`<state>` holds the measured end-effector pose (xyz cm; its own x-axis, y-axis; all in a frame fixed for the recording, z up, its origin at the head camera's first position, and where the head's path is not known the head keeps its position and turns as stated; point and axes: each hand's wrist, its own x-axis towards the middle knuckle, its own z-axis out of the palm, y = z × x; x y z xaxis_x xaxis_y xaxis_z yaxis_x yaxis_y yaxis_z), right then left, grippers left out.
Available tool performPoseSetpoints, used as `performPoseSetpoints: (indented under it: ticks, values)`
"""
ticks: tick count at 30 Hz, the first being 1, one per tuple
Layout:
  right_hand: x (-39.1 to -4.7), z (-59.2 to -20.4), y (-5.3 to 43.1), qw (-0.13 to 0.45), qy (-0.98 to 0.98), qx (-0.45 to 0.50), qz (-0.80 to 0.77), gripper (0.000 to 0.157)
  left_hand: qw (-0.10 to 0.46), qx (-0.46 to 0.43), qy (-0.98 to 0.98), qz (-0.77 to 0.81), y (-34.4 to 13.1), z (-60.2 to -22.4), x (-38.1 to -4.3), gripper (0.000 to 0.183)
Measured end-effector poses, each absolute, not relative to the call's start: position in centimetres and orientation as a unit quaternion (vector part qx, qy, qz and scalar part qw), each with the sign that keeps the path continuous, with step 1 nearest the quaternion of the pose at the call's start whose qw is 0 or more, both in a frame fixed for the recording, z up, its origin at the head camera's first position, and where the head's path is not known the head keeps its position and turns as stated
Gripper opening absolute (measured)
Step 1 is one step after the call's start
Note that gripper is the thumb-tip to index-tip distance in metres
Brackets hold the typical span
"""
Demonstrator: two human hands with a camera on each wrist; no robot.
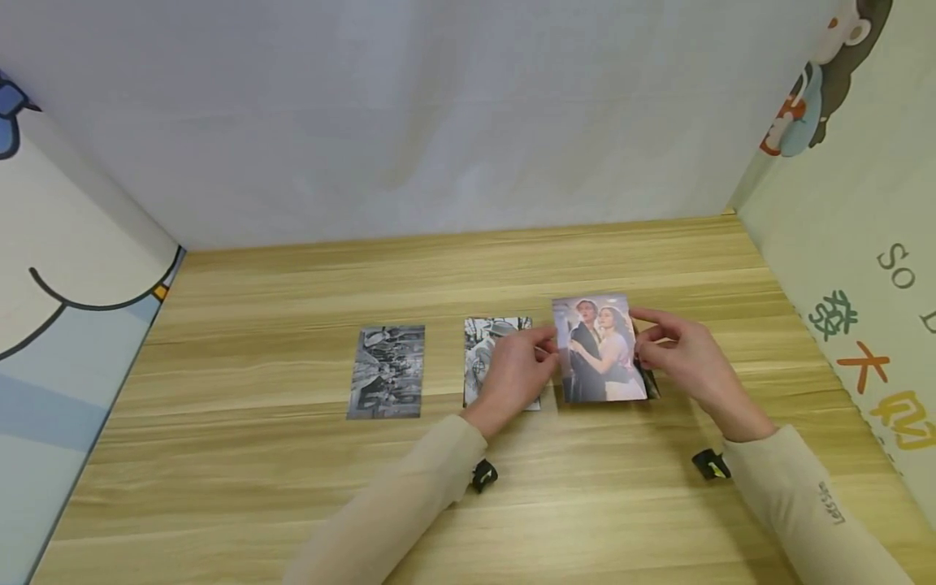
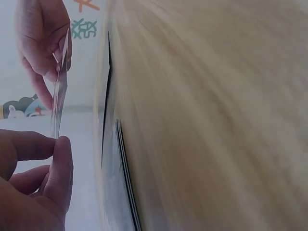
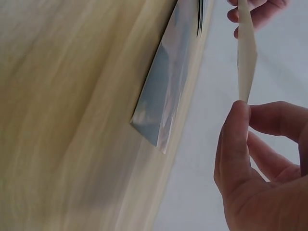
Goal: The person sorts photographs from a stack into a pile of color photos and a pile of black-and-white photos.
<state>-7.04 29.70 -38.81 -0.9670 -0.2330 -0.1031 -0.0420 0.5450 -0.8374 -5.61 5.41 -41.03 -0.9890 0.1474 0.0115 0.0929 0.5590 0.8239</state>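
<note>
So the colour photo card sits a bit right of centre in the head view, held up off the table, with its long axis running roughly top to bottom of the frame. That's the relation that matters, imo: it's right between the two hands, each on one of the long sides, so neither is really nearer. The left hand pinches the left edge between thumb and finger, and the right hand does the same on the right edge; both wrist views back that up, with the card showing nearly edge-on. Underneath there's a lower card lying on the wood, its dark corner poking out at the held card's lower right, with a gap between the two. Just left of that, partly hidden by the left hand, is a black-and-white pile, and the left wrist view shows several layered edges there. Further out, left of centre, a grey photo card lies well apart from both hands.
</note>
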Motion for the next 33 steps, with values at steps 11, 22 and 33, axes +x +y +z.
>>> performPoseSetpoints:
  ticks: [11, 22, 33]
  values:
    - [-7.4, -39.3, 30.5, 0.1, 0.88, -0.075, -0.459, 0.05, 0.038, 0.076, 0.888, 0.451, 6.5, -41.5, -6.0, 0.042]
    - [-7.7, -39.7, 30.8, 0.102, 0.889, -0.079, -0.439, 0.049, 0.066, 0.088, 0.898, 0.426, 7.1, -41.5, -6.3, 0.044]
    - [-8.2, -40.2, 31.3, 0.114, 0.894, -0.066, -0.428, 0.049, 0.125, 0.103, 0.897, 0.41, 7.4, -41.0, -6.9, 0.045]
